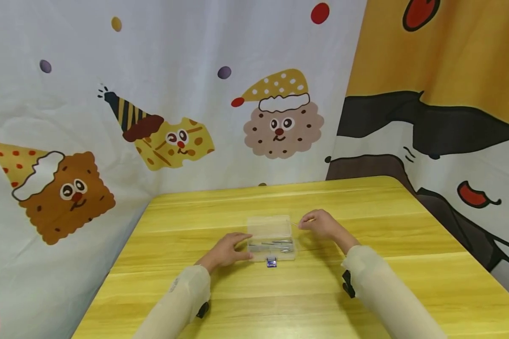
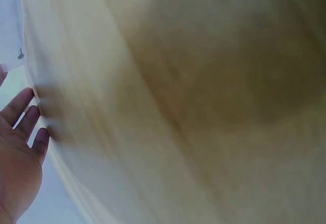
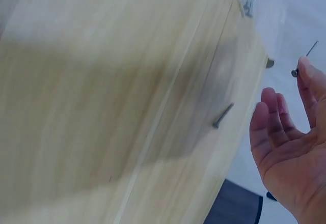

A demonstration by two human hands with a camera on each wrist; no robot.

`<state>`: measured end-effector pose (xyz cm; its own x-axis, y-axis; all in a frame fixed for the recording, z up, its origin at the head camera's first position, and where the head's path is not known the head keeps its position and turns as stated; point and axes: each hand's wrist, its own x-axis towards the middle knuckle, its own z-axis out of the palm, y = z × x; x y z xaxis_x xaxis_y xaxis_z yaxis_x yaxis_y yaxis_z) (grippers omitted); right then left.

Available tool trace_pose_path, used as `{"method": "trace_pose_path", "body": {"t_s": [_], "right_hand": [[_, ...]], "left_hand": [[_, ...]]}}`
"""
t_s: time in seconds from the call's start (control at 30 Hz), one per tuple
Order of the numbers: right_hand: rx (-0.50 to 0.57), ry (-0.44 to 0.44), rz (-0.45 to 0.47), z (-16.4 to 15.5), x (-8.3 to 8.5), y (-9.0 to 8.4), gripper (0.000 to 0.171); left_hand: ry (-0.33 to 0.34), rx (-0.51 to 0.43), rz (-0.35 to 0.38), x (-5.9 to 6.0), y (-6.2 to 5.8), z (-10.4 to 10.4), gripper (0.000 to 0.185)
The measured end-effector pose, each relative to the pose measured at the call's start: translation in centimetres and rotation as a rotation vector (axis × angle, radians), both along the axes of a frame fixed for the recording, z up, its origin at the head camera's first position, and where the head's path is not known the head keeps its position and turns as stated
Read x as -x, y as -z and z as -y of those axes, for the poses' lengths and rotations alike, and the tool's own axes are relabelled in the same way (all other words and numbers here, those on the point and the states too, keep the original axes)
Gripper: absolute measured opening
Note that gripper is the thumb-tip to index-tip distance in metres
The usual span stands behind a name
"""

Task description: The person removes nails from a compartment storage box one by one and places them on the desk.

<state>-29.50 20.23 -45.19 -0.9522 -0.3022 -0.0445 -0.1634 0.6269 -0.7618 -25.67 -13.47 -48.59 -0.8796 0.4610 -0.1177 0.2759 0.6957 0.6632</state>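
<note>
Left hand (image 1: 225,252) flat on the yellow table (image 1: 195,301), grip spread, fingertips touching the clear plastic box (image 1: 271,238) just right of it. Right hand (image 1: 322,225) beyond the box's far side, grip pinching a thin nail (image 3: 304,57). Another nail (image 3: 222,116) lying loose on the table.

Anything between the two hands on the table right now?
In the head view, the clear plastic box of metal pieces sits between the left hand and right hand.
</note>
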Motion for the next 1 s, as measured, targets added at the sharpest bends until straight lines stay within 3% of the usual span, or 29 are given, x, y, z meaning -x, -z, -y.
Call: {"method": "trace_pose_path", "body": {"t_s": [0.27, 0.57, 1.0], "right_hand": [[-0.060, 0.139, -0.024, -2.6, -0.2, -0.4, 0.023], [-0.076, 0.291, 0.003, -4.9, -1.2, 0.9, 0.030], [-0.136, 0.337, 0.009, -5.6, -2.0, 2.4, 0.027]], "left_hand": [[0.010, -0.008, -0.035, -0.1, 0.0, 0.3, 0.071], [0.018, -0.026, -0.036, -0.3, 0.4, 0.1, 0.071], [0.013, -0.006, -0.041, -0.3, 0.4, 0.1, 0.070]]}}
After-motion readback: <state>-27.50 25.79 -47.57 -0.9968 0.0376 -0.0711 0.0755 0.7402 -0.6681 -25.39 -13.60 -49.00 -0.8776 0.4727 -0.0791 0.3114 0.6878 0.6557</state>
